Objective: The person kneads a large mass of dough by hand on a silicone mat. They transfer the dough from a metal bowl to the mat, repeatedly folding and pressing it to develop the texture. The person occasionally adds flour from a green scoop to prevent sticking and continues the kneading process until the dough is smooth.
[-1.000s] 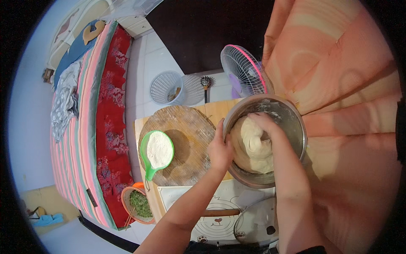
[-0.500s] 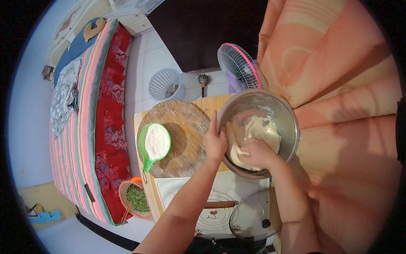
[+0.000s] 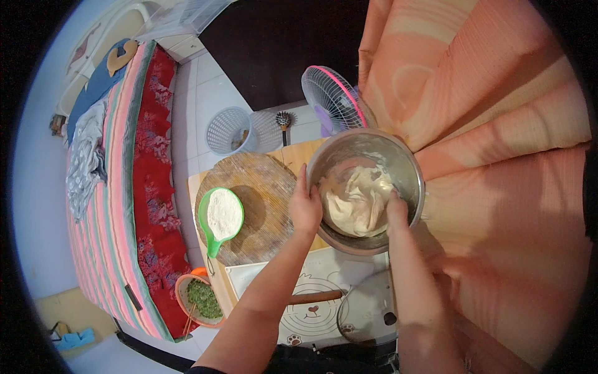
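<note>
A steel mixing bowl point(image 3: 412, 163) holds a pale, sticky lump of dough point(image 3: 358, 209), its surface folded and stretched. My left hand point(image 3: 306, 209) grips the bowl's left rim, thumb pointing up along the outside and the other fingers over the edge. Inside the bowl, at the dough's right side, my right hand point(image 3: 397, 210) is closed with its fingertips on the dough; they are partly hidden. Left of the bowl, a green handled scoop point(image 3: 213, 248) full of white flour point(image 3: 225, 214) rests on a round wooden board point(image 3: 265, 215).
A rolling pin point(image 3: 316, 297) lies on a white printed mat point(image 3: 249, 274), beside a glass lid point(image 3: 364, 311). A bowl of chopped greens point(image 3: 204, 299) with chopsticks stands left of the table. Beyond are a basket point(image 3: 227, 134), a brush point(image 3: 284, 121) and a fan point(image 3: 333, 96). Curtain point(image 3: 498, 206) hangs at right.
My right hand has moved from the dough's near middle to its right side, and the dough has changed shape. My left hand stays on the rim. The whole view has shifted slightly.
</note>
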A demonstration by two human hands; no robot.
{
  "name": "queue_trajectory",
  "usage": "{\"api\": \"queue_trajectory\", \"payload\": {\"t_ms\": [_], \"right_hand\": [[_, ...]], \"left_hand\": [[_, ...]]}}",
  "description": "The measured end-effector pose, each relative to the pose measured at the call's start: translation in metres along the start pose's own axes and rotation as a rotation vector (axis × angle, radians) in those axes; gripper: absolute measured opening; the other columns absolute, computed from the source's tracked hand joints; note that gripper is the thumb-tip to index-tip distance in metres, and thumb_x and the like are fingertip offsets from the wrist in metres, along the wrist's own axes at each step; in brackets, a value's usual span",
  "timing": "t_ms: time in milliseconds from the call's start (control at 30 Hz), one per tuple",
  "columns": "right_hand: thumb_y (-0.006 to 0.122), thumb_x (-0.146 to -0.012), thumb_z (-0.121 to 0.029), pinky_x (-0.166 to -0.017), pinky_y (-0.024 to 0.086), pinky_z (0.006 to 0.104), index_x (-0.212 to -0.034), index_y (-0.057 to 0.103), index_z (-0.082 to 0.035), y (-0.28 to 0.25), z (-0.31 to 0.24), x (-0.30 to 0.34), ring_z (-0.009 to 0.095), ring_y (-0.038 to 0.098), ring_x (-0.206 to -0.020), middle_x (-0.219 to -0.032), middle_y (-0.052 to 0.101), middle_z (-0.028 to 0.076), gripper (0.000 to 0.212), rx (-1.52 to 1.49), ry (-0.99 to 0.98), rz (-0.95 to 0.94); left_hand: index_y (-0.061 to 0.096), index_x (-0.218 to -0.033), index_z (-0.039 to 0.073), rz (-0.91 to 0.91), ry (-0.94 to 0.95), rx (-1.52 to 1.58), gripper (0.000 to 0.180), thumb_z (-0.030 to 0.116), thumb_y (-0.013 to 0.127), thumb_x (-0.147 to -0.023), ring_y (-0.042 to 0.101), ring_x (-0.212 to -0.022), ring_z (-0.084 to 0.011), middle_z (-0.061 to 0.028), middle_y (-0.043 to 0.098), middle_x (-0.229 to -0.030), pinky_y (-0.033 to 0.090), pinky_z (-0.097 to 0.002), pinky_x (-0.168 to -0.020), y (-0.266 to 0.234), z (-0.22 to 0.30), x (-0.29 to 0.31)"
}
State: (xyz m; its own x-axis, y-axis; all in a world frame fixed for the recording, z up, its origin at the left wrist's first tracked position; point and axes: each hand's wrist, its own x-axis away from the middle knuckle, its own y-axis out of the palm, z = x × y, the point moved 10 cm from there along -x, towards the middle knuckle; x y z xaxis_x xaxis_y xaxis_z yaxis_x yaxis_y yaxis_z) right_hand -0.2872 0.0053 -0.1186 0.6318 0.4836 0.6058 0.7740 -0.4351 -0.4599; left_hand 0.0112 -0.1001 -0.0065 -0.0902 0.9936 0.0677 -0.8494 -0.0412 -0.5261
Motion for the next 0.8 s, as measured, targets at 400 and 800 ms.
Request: {"api": "queue_trajectory", "payload": {"t_ms": [400, 800], "right_hand": [[0.061, -0.082, -0.041, -0.093, 0.042, 0.0343, -0.124, 0.056, 0.003, 0.050, -0.014, 0.004, 0.026, 0.056, -0.110, -0.123, 0.059, 0.015, 0.061, -0.333, 0.149, -0.290], [0.035, -0.096, -0.049, -0.097, 0.042, 0.0452, -0.123, 0.055, 0.005, 0.069, -0.109, 0.089, 0.045, 0.055, -0.109, -0.113, 0.060, 0.031, 0.063, 0.532, -0.397, -0.359]], "left_hand": [[0.040, -0.142, 0.018, -0.002, 0.020, -0.047, 0.057, 0.007, 0.054, -0.087, 0.063, -0.089, -0.0413, -0.0223, 0.064, -0.109, 0.051, -0.0465, -0.076, 0.000, 0.000, -0.005], [0.038, -0.143, 0.012, 0.113, 0.056, 0.141, 0.055, 0.005, 0.052, -0.090, 0.061, -0.105, -0.0396, -0.0250, 0.061, -0.117, 0.049, -0.0406, -0.086, -0.014, -0.015, -0.005]]}}
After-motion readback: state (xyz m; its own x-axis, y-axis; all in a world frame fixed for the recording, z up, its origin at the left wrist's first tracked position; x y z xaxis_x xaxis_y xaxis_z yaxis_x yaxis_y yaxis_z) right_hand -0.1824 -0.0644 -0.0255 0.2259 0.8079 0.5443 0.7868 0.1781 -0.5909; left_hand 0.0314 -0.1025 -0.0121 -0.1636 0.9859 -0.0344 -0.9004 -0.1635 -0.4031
